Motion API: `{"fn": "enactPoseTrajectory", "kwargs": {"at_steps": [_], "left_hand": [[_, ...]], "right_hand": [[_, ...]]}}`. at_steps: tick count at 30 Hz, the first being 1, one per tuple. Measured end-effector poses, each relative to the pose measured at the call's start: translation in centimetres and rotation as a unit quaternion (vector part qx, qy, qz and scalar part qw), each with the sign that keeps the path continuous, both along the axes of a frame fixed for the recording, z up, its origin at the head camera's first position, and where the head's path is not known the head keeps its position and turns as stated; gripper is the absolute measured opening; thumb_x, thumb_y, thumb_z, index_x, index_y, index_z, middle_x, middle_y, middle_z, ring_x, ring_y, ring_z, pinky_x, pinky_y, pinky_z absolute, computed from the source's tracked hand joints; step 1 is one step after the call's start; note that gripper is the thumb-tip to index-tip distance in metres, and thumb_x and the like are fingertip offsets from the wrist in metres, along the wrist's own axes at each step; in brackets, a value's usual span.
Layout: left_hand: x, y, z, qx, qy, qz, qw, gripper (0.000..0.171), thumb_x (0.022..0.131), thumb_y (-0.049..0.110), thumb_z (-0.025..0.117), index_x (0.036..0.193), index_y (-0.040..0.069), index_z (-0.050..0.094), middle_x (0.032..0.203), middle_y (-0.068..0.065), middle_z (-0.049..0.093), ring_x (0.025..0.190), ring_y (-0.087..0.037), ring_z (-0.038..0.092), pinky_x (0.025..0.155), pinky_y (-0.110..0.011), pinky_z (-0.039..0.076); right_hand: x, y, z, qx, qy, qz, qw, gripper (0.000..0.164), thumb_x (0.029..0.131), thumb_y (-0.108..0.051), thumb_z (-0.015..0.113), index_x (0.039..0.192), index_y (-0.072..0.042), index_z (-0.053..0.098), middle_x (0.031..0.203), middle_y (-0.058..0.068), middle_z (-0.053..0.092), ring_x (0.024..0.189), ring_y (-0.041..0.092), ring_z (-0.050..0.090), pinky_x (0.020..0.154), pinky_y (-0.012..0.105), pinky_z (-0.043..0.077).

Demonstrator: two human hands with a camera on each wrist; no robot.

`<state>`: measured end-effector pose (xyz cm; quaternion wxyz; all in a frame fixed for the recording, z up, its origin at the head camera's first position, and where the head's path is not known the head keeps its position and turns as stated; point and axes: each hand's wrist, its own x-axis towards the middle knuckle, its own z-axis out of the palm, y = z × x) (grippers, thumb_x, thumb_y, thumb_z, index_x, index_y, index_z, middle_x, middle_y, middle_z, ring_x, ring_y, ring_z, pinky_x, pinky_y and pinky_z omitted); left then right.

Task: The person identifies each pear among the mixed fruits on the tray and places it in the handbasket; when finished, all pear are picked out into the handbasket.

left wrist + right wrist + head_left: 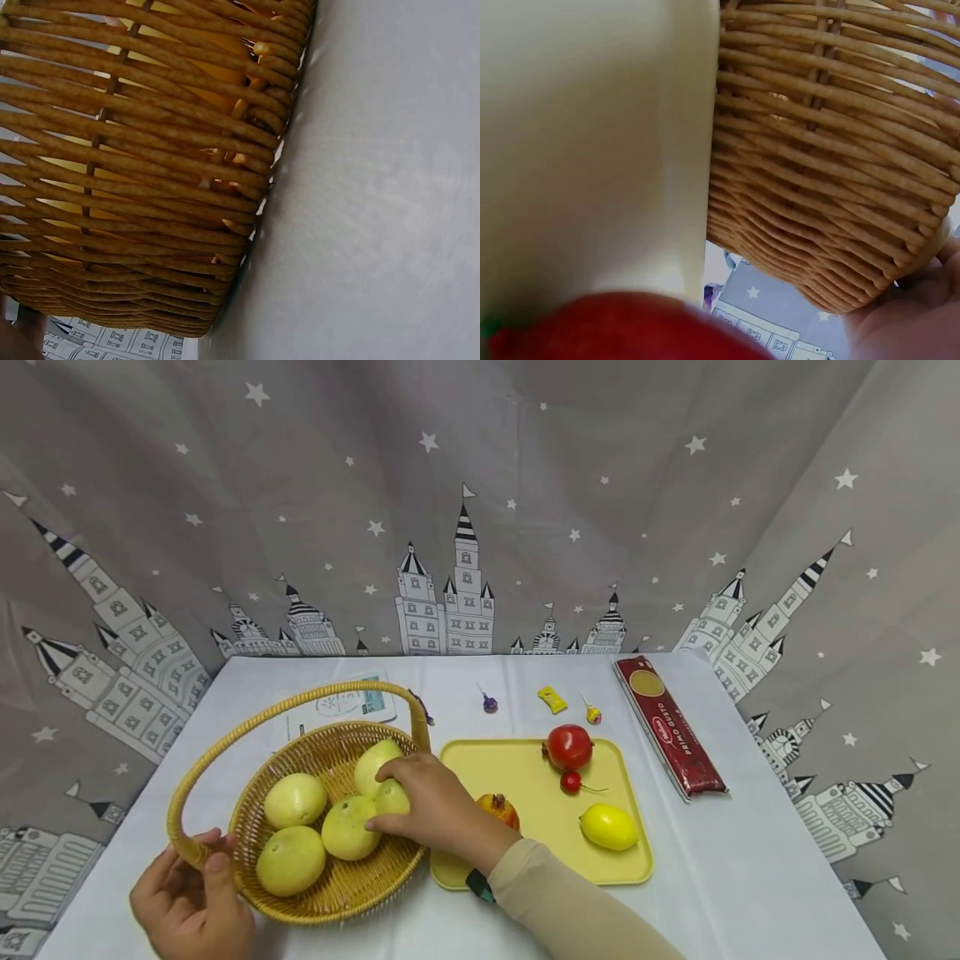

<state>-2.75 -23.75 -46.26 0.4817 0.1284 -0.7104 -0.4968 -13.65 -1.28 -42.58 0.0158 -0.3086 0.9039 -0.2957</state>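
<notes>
A wicker basket (352, 902) with a tall arched handle (285, 702) stands on the left of the table, holding several yellow-green round fruits (291, 860). My left hand (198, 897) grips the handle's base at the basket's left rim, thumb on the near side. Reaching in over the right rim, my right hand (431, 797) holds one of these fruits (392, 799) between thumb and fingers, close against its neighbours. The basket's woven side (150, 172) fills much of the left wrist view. Part of my right hand (907, 322) shows at the rim in the right wrist view.
Right of the basket lies a yellow tray (468, 758) with a pomegranate (567, 747), a cherry (571, 782), a lemon (608, 827) and an orange-red fruit (501, 810) partly behind my wrist. Behind are lollipops (489, 702), a yellow candy (552, 698) and a red pasta packet (670, 727).
</notes>
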Motion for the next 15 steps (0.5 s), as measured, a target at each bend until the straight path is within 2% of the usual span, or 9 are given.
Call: {"fn": "enactPoseTrajectory", "kwargs": {"at_steps": [2, 5, 10, 15], "left_hand": [[0.13, 0.0, -0.03, -0.011, -0.014, 0.004, 0.9998, 0.04, 0.1, 0.008, 0.049, 0.138, 0.004, 0.037, 0.118, -0.017, 0.058, 0.098, -0.018, 0.061, 0.088, -0.02, 0.053], [0.12, -0.01, -0.07, -0.009, -0.011, 0.002, 0.9999, 0.04, 0.099, 0.008, 0.049, 0.138, 0.004, 0.037, 0.118, -0.017, 0.058, 0.098, -0.018, 0.061, 0.088, -0.02, 0.053], [-0.36, -0.03, -0.16, 0.049, 0.057, -0.022, 0.9969, 0.039, 0.095, 0.0, 0.054, 0.132, -0.004, 0.041, 0.113, -0.021, 0.059, 0.095, -0.021, 0.062, 0.088, -0.021, 0.054], [-0.53, -0.1, -0.36, 0.072, 0.09, -0.033, 0.9928, 0.039, 0.093, -0.004, 0.055, 0.129, -0.007, 0.041, 0.111, -0.022, 0.059, 0.093, -0.021, 0.062, 0.087, -0.02, 0.054]], "right_hand": [[-0.01, 0.13, -0.16, 0.001, 0.009, 0.0, 1.0, 0.058, 0.079, -0.061, 0.069, 0.122, -0.024, 0.059, 0.121, -0.012, 0.06, 0.12, 0.011, 0.05, 0.101, 0.025, 0.045], [0.04, 0.36, -0.25, 0.003, 0.022, -0.002, 1.0, 0.06, 0.079, -0.063, 0.067, 0.123, -0.023, 0.059, 0.121, -0.01, 0.061, 0.115, 0.01, 0.053, 0.097, 0.024, 0.048], [0.19, 0.53, -0.24, 0.002, 0.029, -0.004, 1.0, 0.06, 0.08, -0.06, 0.068, 0.123, -0.02, 0.058, 0.121, -0.005, 0.061, 0.114, 0.011, 0.055, 0.097, 0.023, 0.048], [0.11, 0.71, -0.14, -0.009, 0.012, -0.002, 1.0, 0.065, 0.081, -0.061, 0.067, 0.128, -0.018, 0.055, 0.127, -0.004, 0.058, 0.118, 0.011, 0.052, 0.101, 0.024, 0.046]]}}
